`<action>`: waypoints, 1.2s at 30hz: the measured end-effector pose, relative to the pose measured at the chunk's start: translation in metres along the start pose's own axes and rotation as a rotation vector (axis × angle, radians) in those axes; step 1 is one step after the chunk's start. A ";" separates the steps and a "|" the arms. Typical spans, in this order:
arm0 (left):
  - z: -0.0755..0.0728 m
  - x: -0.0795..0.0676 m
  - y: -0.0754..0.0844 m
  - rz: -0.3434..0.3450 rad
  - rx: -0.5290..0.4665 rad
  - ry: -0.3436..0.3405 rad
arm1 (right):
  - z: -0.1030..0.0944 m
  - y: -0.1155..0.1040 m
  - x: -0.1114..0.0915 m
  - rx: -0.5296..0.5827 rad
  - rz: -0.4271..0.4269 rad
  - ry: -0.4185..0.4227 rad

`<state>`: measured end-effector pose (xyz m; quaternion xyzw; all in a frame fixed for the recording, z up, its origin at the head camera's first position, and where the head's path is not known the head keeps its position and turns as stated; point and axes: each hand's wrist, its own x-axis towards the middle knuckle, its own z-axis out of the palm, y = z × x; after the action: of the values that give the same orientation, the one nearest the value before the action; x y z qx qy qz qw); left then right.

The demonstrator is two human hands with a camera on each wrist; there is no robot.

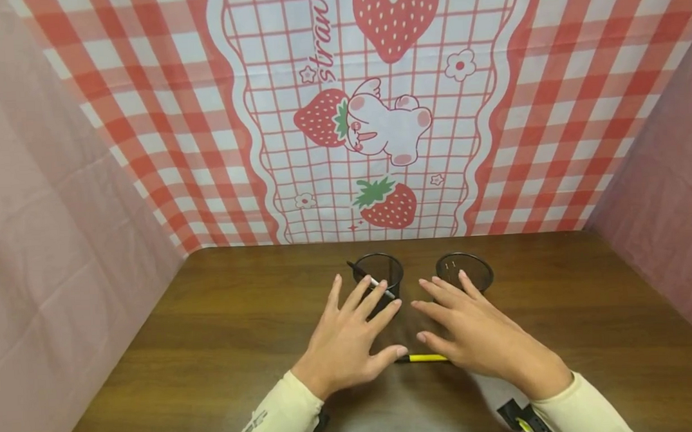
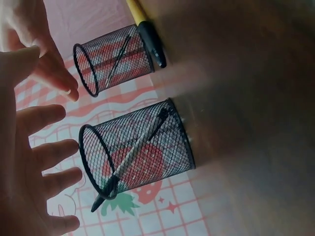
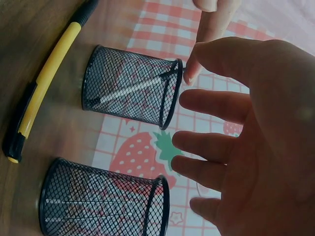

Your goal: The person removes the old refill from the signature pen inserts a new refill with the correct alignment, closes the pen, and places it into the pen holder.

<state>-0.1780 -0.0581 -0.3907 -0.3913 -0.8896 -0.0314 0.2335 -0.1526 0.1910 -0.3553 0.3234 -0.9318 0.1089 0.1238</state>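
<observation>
Both hands are held above the table with fingers straight and spread, palms down, gripping nothing. My left hand [image 1: 351, 338] is in front of the left black mesh cup [image 2: 170, 160], partly covering it in the head view. A white-and-black pen [image 2: 135, 150] leans in that cup, its black end past the rim. The right hand [image 1: 481, 336] is nearest a second mesh cup [image 3: 106, 189], which has two thin sticks inside; their kind is unclear. Below and between the hands, a yellow-and-black pen [image 1: 427, 358] lies on the table, one end hidden by the right hand.
The brown wood-look table [image 1: 224, 350] ends at a red-and-white checked cloth wall [image 1: 173, 120] printed with strawberries. Pink cloth hangs along the left side [image 1: 50, 222] and the right side [image 1: 665, 228]. Both cups stand upright, side by side, near the back.
</observation>
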 end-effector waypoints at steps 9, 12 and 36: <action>-0.002 0.000 -0.004 0.006 -0.041 0.072 | 0.003 -0.002 0.003 0.009 -0.054 -0.014; -0.001 0.000 -0.003 0.034 -0.044 0.105 | 0.005 -0.003 0.004 0.014 -0.080 -0.028; 0.008 -0.004 0.002 0.066 0.062 0.055 | 0.015 0.002 -0.002 0.041 0.000 -0.184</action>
<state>-0.1773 -0.0571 -0.4002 -0.4121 -0.8698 -0.0067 0.2710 -0.1547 0.1898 -0.3707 0.3344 -0.9368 0.0980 0.0311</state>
